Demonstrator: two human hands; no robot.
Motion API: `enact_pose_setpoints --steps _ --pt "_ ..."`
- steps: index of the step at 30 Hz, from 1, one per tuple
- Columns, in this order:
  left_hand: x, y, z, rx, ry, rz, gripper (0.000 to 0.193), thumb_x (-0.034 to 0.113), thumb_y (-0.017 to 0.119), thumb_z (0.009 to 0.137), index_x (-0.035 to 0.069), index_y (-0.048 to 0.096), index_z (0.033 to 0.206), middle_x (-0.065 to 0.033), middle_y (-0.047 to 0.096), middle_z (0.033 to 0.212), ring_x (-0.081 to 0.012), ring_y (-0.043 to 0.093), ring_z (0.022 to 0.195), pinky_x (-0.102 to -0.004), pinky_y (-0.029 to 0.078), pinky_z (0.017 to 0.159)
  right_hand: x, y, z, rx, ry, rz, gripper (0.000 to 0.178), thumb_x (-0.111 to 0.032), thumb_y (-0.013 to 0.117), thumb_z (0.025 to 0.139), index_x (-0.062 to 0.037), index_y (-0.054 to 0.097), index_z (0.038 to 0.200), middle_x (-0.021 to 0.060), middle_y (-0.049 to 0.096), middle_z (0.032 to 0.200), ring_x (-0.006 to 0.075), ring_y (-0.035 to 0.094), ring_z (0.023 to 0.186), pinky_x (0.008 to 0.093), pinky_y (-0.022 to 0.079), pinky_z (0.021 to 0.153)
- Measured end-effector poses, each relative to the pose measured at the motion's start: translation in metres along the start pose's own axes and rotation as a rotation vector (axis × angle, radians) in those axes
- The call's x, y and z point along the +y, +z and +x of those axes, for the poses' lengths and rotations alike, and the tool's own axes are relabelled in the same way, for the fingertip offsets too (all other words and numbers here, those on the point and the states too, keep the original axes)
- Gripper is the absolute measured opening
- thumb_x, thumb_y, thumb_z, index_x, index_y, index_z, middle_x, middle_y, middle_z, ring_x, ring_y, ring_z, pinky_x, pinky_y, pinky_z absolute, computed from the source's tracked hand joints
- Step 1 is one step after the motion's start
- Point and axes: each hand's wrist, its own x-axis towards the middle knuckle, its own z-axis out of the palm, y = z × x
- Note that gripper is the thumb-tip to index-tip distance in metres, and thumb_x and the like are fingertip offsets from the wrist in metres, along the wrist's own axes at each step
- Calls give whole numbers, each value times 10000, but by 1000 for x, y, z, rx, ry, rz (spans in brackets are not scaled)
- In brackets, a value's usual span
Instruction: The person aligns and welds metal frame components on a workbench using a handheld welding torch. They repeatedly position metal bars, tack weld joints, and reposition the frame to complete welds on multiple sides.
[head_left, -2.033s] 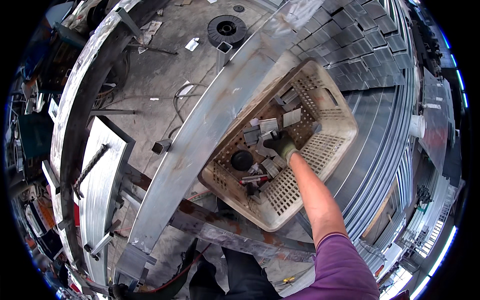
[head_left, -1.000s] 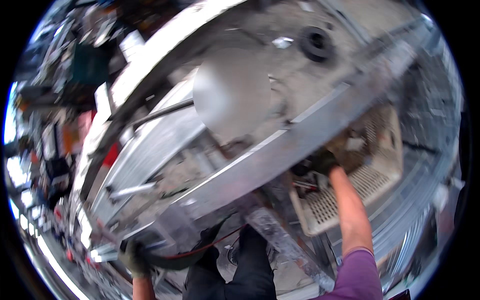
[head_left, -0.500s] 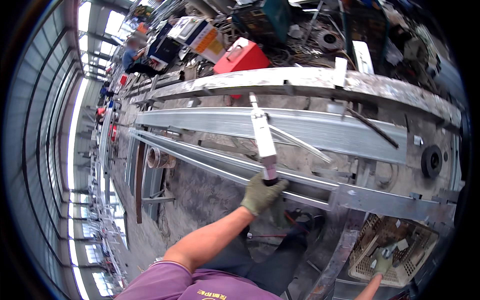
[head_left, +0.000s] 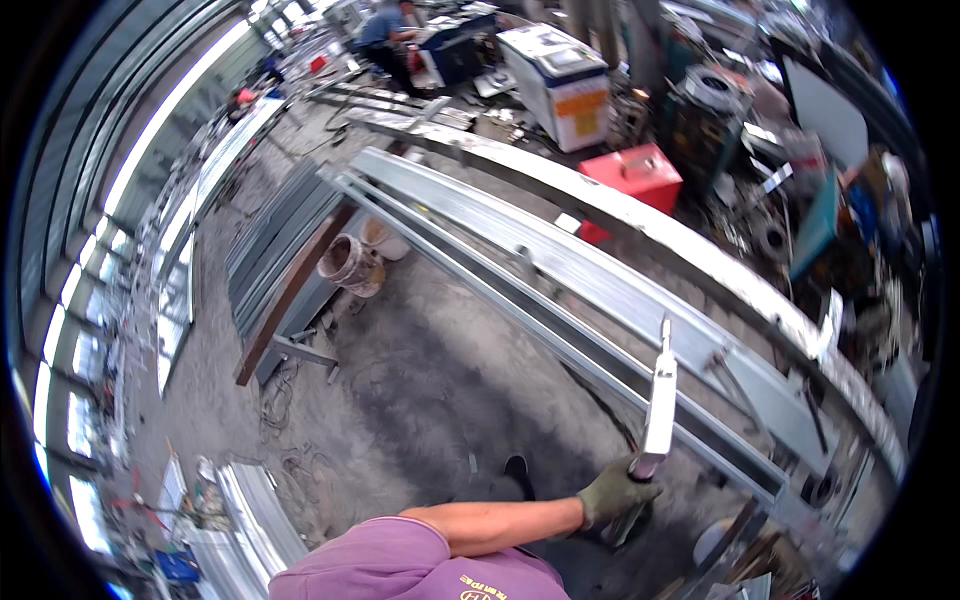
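Observation:
My left hand point(head_left: 618, 495), in a green work glove, is closed around the lower end of a white, elongated power tool point(head_left: 660, 405) with a narrow metal tip. The tool stands nearly upright in view, its tip pointing away from me. Behind it runs a long galvanised steel channel point(head_left: 600, 360), slanting from far left to near right. Whether the tool touches the channel I cannot tell. Beyond the channel lies a wide, flat grey steel beam point(head_left: 560, 270). My right hand is out of view.
A pale long beam point(head_left: 640, 215) curves past a red metal box point(head_left: 630, 180) and a white-and-blue cabinet point(head_left: 555, 80). On the left, a bucket point(head_left: 350, 265) stands by a brown bar point(head_left: 295, 295) and stacked steel profiles point(head_left: 280, 240). A person point(head_left: 385, 40) works far off.
My view has swung left, so the channel now slants and the tool appears farther right. The right hand, earlier in a plastic crate, has left the view. My left hand keeps its grip.

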Motion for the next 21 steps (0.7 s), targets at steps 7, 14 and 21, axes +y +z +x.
enact_pose_setpoints --steps 7,14,21 --pt "30 -209 -25 361 -5 -221 219 278 845 960 70 778 951 -5 737 841 -117 662 757 -344 548 696 15 198 -55 -465 -118 0 307 -57 755 941 6 756 1242 175 750 1090 322 691 926 447 557 793" --pt "69 -364 -30 693 302 -649 159 212 826 957 56 819 985 -5 756 859 -122 684 763 -294 537 708 -4 386 -66 -872 57 109 454 -136 828 905 -7 690 1319 64 758 1130 209 742 992 359 596 906" --pt "116 -481 -40 1011 296 -531 115 139 865 895 74 770 902 -11 737 825 -121 665 733 -315 534 677 -64 590 -128 -1136 56 123 420 -137 779 917 28 700 1295 121 778 1178 260 777 1029 395 632 932"
